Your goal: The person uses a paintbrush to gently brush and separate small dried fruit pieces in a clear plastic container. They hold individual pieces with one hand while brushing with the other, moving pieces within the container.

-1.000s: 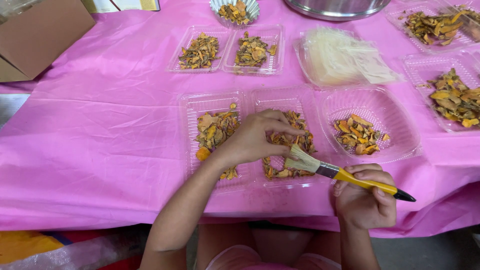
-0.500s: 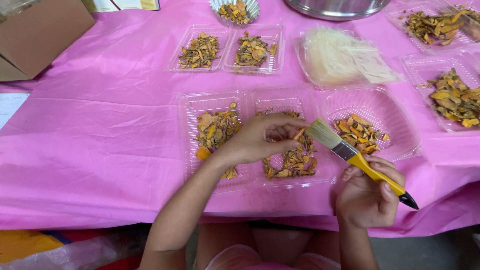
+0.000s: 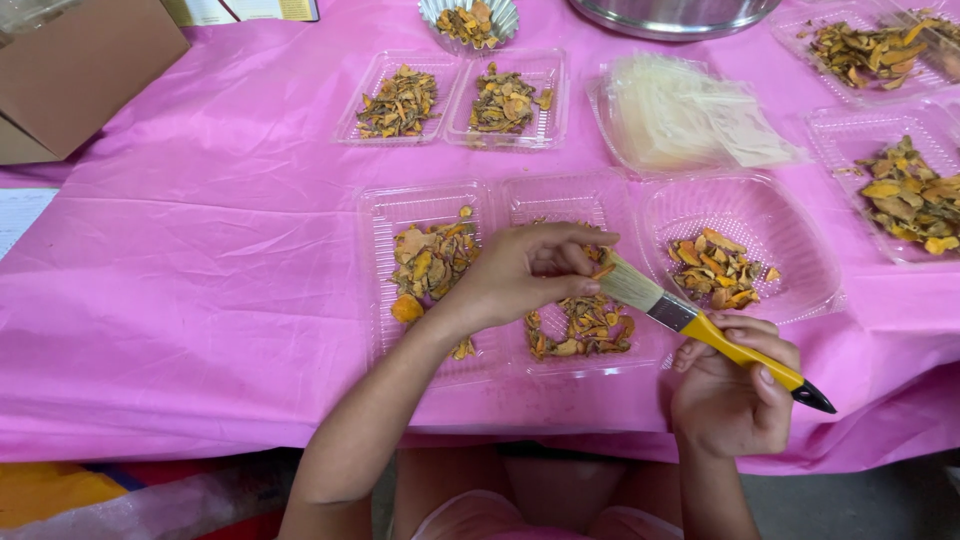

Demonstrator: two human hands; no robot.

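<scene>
Diagonally, the paintbrush (image 3: pixel 700 325) in the closed right hand (image 3: pixel 735 390) aims its bristles up-left over the twin clear tray (image 3: pixel 500 200) of orange dried slices. Left hand (image 3: pixel 525 275) fingers (image 3: pixel 580 262) pinch a slice beside the bristles.

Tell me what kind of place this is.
Probably a makeshift sorting table for dried plant pieces: a pink plastic tablecloth, many clear plastic trays of orange-brown slices, and a yellow-handled brush in the right hand.

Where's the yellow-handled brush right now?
In the head view, the brush is in the right hand, low and right of centre, its bristles meeting the left hand over the double clear tray.
</scene>
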